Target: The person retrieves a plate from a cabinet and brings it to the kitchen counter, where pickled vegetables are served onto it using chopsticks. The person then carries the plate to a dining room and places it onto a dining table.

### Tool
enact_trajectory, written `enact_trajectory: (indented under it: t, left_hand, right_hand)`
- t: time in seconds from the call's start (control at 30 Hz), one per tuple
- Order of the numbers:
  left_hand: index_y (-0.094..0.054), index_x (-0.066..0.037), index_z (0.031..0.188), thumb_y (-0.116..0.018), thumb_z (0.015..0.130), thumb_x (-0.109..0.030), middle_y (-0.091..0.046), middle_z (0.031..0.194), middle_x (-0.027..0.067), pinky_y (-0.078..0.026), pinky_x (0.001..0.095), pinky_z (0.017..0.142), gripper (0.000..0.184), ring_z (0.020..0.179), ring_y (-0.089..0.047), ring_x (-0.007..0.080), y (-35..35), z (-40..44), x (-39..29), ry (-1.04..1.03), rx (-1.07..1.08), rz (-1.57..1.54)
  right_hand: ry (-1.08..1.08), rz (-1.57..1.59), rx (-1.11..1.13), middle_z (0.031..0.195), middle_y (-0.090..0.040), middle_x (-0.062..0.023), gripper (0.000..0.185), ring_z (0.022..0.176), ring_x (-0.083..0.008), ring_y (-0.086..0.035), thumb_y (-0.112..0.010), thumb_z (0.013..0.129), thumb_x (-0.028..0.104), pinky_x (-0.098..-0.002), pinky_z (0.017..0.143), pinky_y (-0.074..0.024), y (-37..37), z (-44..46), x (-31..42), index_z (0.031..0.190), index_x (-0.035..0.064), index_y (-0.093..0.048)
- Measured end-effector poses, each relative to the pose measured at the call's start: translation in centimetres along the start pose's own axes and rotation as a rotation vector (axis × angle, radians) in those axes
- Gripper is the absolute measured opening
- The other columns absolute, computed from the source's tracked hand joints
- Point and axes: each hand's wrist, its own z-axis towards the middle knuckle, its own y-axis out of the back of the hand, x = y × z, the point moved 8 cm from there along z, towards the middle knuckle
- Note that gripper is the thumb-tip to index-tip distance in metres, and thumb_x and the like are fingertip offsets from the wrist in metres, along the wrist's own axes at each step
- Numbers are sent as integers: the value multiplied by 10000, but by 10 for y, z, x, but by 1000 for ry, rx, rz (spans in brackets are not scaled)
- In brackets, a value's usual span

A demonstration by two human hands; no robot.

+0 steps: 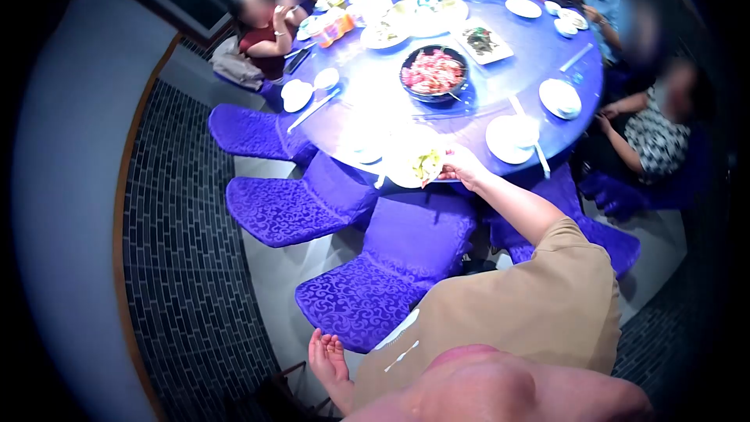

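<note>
My right hand (pixel 462 167) reaches out to the near edge of the round table and grips the rim of a white plate (pixel 401 169). Yellow-green food (pixel 427 162) lies on that plate, beside my fingers. Glare washes out much of the plate, so I cannot tell whether it rests on the table or is lifted. Low at my left side hangs my left hand (pixel 330 358), fingers loosely curled and apart, holding nothing. A purple covered chair (pixel 355 289) stands nearest to it.
On the round table (pixel 344 121) are a black bowl of reddish food (pixel 434 73), a square plate with a dark dish (pixel 483 41) and several white plates. Purple chairs (pixel 289 207) line the near side. Several people sit around, one in a checkered top (pixel 660 137) at the right.
</note>
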Motion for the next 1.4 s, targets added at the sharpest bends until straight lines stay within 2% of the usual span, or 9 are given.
enact_trajectory:
  t: [0.23,0.33,0.5,0.6,0.67,0.87,0.97,1.03,1.4]
  left_hand:
    - [-479,1,1103,-423,906,-164,-565,860,94,-474,277,640,263,737,-549,175,-20,18,-7,-3,-145,79]
    - [-397,-119,1240,-441,921,-262,-602,934,104,-512,434,776,352,920,-587,281,124,92,41,60,86,181]
    - [-460,-87,1071,-397,908,-258,-582,871,94,-479,375,697,244,810,-557,238,-72,26,-5,107,146,320]
    - [-498,-68,970,-371,899,-255,-569,834,88,-460,340,649,237,744,-539,213,-141,20,-17,160,310,430]
    - [-545,-43,841,-338,888,-248,-554,779,75,-440,290,581,295,658,-519,173,-156,21,-18,173,179,458]
    - [-491,-70,986,-392,894,-208,-571,843,78,-477,315,670,193,764,-554,192,-159,53,-17,-90,511,766]
    - [-397,-132,1233,-433,925,-238,-596,946,96,-518,389,772,328,887,-586,255,-153,74,-5,96,677,584]
    - [-404,-124,1223,-436,921,-230,-594,941,94,-515,380,767,321,879,-584,249,-162,80,0,191,720,540]
    - [-444,-78,1164,-451,903,-188,-583,914,86,-497,335,735,283,838,-571,212,-157,100,28,290,287,442]
  right_hand:
    - [-6,120,23,857,-635,-35,195,741,-116,-619,-546,846,181,-247,618,-497,-15,173,-29,997,60,-568]
    - [43,172,-68,893,-632,-45,194,744,-128,-622,-531,858,157,-244,595,-503,-7,218,-27,1017,48,-550]
    - [93,195,-130,854,-610,-89,186,705,-143,-614,-536,859,147,-252,608,-523,-3,238,-2,980,9,-508]
    - [108,224,-121,891,-605,-94,164,732,-161,-618,-519,859,131,-278,630,-524,7,220,31,979,23,-493]
    - [78,233,-121,928,-598,-101,173,754,-179,-626,-502,851,88,-281,621,-524,26,216,38,1009,20,-492]
    - [148,192,-271,893,-602,-74,199,755,-137,-606,-535,858,147,-277,672,-515,107,145,97,1002,19,-485]
    - [187,143,-385,867,-596,-86,221,715,-147,-605,-550,846,136,-270,650,-522,171,121,102,1001,-3,-475]
    - [216,164,-533,872,-598,-108,209,724,-159,-614,-537,840,103,-269,642,-530,211,102,104,1003,-16,-481]
    - [403,328,-877,888,-587,-187,212,712,-227,-627,-394,797,-42,-304,605,-547,404,103,105,998,-78,-449]
